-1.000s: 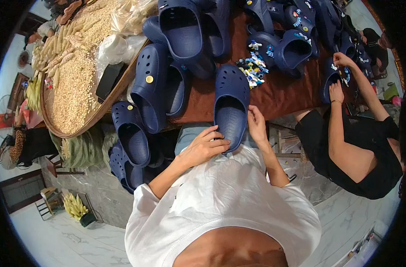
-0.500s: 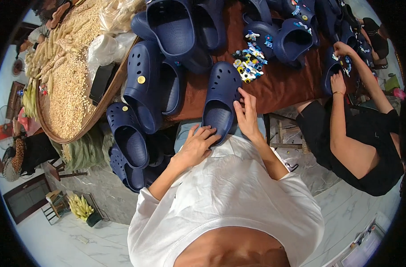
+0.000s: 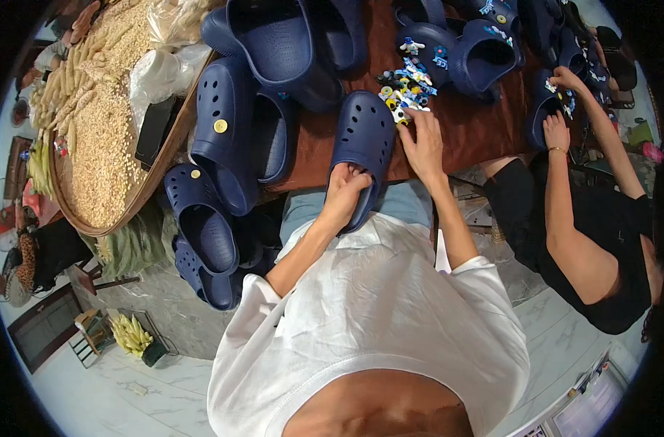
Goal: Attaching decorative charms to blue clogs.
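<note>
A person in a white shirt (image 3: 390,298) sits at a worktop (image 3: 477,142) with a brown covering, a plain navy clog (image 3: 367,127) resting at its near edge, toe pointing away and heel toward the lap. The left hand (image 3: 344,195) has its fingers curled inside the clog's foot opening; whether they grip it cannot be told. The right hand (image 3: 425,149) reaches past the clog's right side to a heap of small blue, white, yellow and black charms (image 3: 410,93), thumb and fingers narrowly apart at the near edge; whether they pinch a piece cannot be told.

More navy clogs (image 3: 266,54) crowd the left, one bearing a round yellow charm (image 3: 220,126), while decorated clogs (image 3: 466,76) stand beyond the heap. At far left, a round tray (image 3: 93,231) holds pale kernels (image 3: 102,178) and cobs (image 3: 71,102). At right, a co-worker (image 3: 601,306) in black has both hands at another clog (image 3: 537,124).
</note>
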The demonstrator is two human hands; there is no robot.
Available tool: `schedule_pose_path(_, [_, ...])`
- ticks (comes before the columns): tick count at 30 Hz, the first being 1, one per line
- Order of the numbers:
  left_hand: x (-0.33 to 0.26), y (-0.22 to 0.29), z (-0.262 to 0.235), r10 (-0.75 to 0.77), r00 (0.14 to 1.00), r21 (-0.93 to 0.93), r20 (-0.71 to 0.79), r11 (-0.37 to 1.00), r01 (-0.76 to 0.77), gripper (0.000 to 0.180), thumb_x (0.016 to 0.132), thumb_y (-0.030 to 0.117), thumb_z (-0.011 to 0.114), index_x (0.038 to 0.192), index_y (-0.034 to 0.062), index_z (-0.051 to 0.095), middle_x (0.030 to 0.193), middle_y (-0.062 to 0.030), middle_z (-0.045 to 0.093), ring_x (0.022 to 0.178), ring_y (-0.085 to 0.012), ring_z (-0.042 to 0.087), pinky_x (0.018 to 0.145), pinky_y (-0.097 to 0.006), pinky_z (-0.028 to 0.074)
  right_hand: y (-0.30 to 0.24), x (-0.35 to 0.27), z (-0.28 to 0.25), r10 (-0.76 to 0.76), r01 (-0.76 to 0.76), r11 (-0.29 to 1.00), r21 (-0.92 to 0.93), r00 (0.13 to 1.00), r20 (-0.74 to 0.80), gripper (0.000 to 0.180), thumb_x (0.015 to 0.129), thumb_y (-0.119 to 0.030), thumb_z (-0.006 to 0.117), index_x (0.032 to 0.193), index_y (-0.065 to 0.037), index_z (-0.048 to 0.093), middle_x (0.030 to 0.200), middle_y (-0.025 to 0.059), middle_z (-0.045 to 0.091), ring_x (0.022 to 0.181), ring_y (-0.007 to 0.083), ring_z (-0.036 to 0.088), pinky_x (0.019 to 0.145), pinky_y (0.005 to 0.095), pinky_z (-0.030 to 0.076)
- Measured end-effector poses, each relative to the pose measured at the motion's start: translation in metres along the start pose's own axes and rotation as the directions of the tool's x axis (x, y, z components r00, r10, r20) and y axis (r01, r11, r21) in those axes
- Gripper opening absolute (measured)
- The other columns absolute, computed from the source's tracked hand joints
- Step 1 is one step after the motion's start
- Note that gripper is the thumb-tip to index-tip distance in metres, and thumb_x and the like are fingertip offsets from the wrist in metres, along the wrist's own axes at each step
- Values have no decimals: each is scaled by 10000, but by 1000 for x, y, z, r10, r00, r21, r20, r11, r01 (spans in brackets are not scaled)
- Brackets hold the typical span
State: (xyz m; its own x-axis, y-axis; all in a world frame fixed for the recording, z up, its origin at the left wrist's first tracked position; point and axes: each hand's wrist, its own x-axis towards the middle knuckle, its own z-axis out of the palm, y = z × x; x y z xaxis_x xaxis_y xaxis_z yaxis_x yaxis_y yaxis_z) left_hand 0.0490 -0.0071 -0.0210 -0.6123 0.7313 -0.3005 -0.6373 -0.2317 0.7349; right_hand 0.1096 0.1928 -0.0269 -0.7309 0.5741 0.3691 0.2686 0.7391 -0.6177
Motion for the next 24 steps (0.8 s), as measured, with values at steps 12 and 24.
schedule_pose_path(12, [35, 6, 17, -261, 946, -289, -191, 936, 200, 293, 885, 95, 662, 1156, -6, 617, 1069, -101, 692, 947, -226, 675, 849, -370, 546, 4, 15, 3, -94, 110, 962, -252, 993, 73, 294, 810, -137, 735, 1083, -87, 636, 1044, 88, 633, 988, 320, 569, 814, 438, 447])
schedule_pose_path(24, [42, -9, 1, -261, 956, -276, -133, 936, 217, 300, 860, 93, 653, 1141, -10, 641, 1040, -105, 710, 932, -231, 681, 850, -372, 550, -3, 23, -1, -76, 76, 997, -29, 997, -29, 143, 951, -103, 598, 1074, -63, 660, 983, 102, 666, 938, 291, 608, 812, 418, 460])
